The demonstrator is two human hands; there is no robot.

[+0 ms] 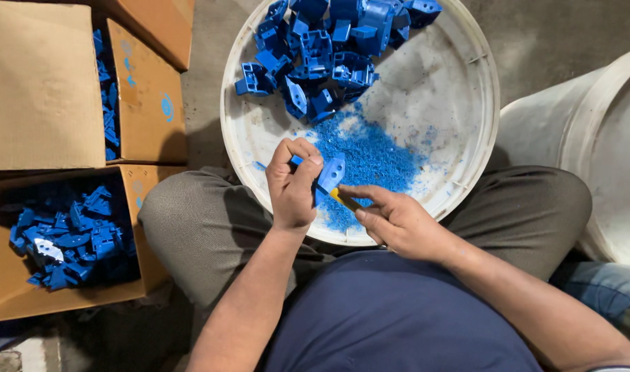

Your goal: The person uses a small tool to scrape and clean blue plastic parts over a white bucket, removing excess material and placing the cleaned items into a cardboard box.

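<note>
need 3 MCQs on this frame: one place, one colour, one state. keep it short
1. Where does the pile of unheld blue parts lie?
A. far side of the white tray
B. on the floor
C. on the person's lap

2. What colour are the shavings?
A. red
B. blue
C. white

3. What is the left hand doing?
A. resting open
B. gripping a blue part
C. reaching into the box

Answers: A, the pile sits at the tray's far edge; B, the loose shavings match the parts; B, its fingers close on the part while the right hand holds a yellow-handled tool to it.

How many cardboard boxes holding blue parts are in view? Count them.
2: one cardboard box at lower left, open and full; another at upper left, flaps nearly closed, parts showing through the gap. Others may lie outside the view.
</note>
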